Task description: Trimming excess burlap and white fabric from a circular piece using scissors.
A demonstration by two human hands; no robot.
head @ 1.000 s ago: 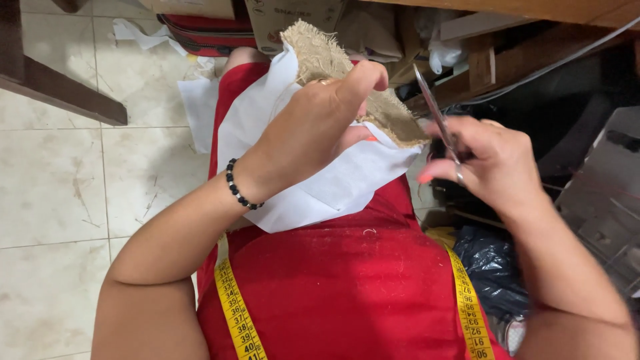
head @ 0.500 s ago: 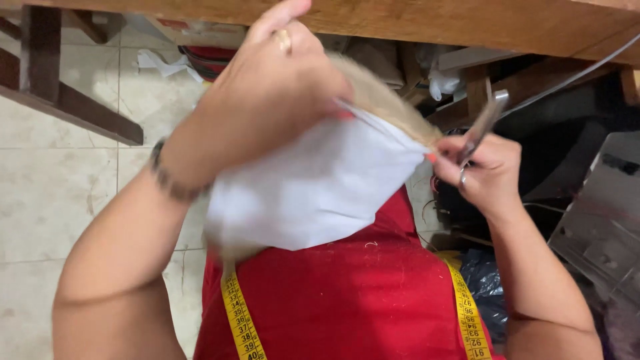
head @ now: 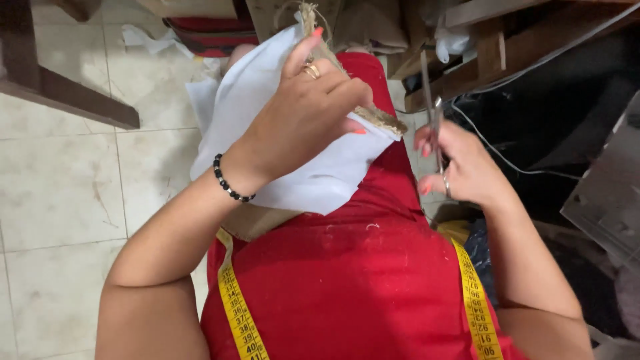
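Note:
My left hand (head: 307, 117) grips a white fabric piece (head: 313, 177) layered with coarse burlap (head: 380, 120), held over my lap. The burlap's frayed edge sticks out past my fingers toward the right and up at the top. My right hand (head: 460, 167) holds metal scissors (head: 430, 93) upright, blades pointing away from me, just right of the burlap edge and apart from it. A black bead bracelet (head: 230, 187) circles my left wrist. A yellow measuring tape (head: 237, 307) hangs down both sides of my red garment (head: 347, 287).
A tiled floor (head: 60, 187) lies at left with white fabric scraps (head: 143, 37) on it. A dark wooden furniture leg (head: 67, 93) crosses the upper left. Wooden frame parts (head: 507, 50), a thin cable (head: 513, 167) and a grey panel (head: 610, 193) crowd the right.
My left hand has lowered the fabric from close to the camera back toward my lap. The right hand with the scissors has shifted slightly left and down.

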